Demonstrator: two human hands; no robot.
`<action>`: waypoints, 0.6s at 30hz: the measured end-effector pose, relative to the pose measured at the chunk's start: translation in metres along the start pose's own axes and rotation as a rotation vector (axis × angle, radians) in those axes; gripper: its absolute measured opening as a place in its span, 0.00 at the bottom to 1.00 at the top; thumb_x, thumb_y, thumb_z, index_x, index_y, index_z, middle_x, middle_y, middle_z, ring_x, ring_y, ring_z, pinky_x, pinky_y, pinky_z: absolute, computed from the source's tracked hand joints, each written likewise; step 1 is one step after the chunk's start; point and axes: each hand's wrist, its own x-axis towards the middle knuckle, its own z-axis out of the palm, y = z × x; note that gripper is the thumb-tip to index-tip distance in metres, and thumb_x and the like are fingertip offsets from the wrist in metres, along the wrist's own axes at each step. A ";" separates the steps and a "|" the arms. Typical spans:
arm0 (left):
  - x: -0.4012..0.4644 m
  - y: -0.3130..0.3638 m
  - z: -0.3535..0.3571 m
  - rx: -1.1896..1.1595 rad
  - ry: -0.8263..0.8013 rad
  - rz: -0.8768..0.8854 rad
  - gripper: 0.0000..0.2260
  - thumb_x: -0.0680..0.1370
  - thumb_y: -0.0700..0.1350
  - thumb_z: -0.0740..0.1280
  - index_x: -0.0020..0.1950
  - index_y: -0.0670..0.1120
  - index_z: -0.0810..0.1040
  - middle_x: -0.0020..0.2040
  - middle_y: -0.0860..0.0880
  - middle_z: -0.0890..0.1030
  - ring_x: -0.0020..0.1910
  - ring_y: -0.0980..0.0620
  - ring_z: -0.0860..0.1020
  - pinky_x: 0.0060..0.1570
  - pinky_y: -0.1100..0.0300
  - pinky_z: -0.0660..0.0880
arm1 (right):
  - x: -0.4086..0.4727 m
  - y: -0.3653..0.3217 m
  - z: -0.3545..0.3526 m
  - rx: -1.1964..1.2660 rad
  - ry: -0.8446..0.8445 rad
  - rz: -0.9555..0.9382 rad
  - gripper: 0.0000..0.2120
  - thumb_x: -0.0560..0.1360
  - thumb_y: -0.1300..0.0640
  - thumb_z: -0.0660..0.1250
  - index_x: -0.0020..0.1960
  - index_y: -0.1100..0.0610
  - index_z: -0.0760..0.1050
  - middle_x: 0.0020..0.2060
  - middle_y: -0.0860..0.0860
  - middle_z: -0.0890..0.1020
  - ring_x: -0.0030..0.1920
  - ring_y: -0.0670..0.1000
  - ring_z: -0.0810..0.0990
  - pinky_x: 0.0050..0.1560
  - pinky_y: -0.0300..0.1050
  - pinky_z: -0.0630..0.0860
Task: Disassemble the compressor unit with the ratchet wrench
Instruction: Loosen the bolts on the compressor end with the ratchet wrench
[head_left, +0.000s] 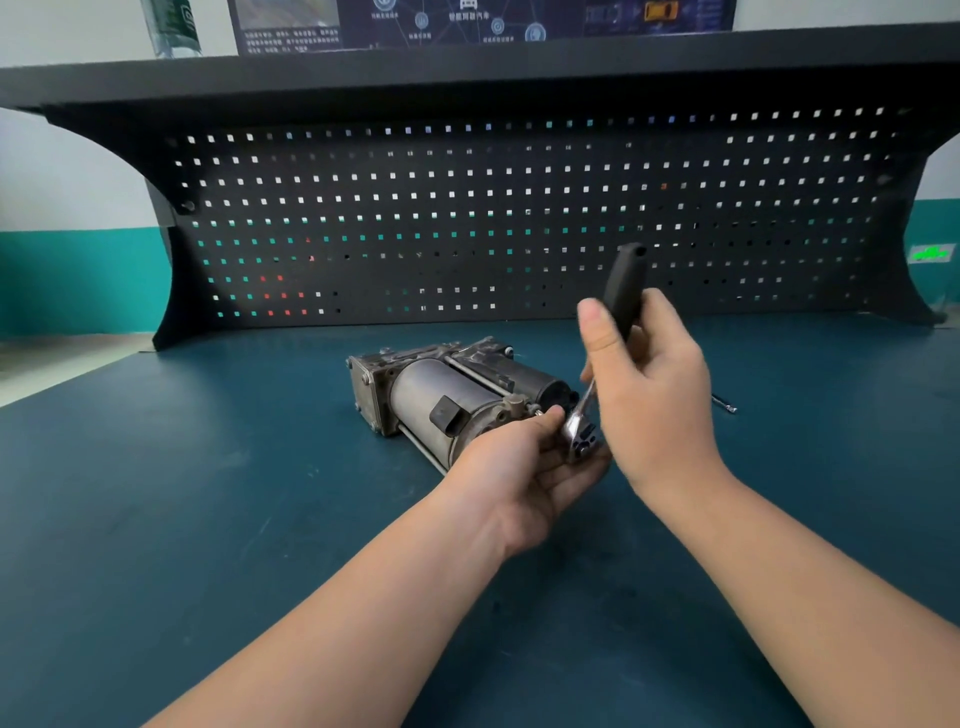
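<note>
compressor (447, 400) lies on its side mid-desk (208, 493) | step: we judge we are loosening a bolt at its near end | wrench (621, 306) head at that end, handle raised | right hand (649, 384) fingers curled round handle | left hand (524, 467) fingers pinching the head | next: seat socket squarely, swing | loose rod (724, 404) lies right

The compressor unit (441, 400) lies on its side on the bench (208, 493), a worn grey metal cylinder with a bolted end plate. The ratchet wrench (613, 353) stands tilted, chrome head at the unit's near end, black handle up.
</note>
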 end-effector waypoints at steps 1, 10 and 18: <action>0.000 0.000 0.000 -0.004 0.004 -0.002 0.07 0.79 0.41 0.63 0.45 0.37 0.76 0.34 0.42 0.80 0.26 0.49 0.81 0.28 0.58 0.80 | 0.003 0.003 -0.001 0.003 0.035 0.072 0.13 0.76 0.43 0.62 0.38 0.50 0.68 0.27 0.48 0.74 0.25 0.44 0.72 0.28 0.40 0.69; 0.002 -0.003 -0.001 0.000 0.008 -0.008 0.10 0.77 0.43 0.67 0.53 0.37 0.76 0.39 0.41 0.80 0.31 0.47 0.81 0.29 0.59 0.80 | 0.018 0.029 -0.009 0.479 0.253 0.937 0.15 0.79 0.46 0.62 0.41 0.56 0.69 0.31 0.52 0.74 0.16 0.43 0.65 0.18 0.32 0.60; 0.003 -0.004 -0.001 -0.005 -0.022 0.001 0.08 0.78 0.42 0.65 0.41 0.39 0.78 0.32 0.44 0.81 0.27 0.51 0.80 0.29 0.62 0.79 | 0.001 -0.001 -0.003 0.078 -0.104 -0.034 0.10 0.72 0.43 0.67 0.39 0.48 0.73 0.28 0.50 0.73 0.27 0.45 0.70 0.30 0.40 0.68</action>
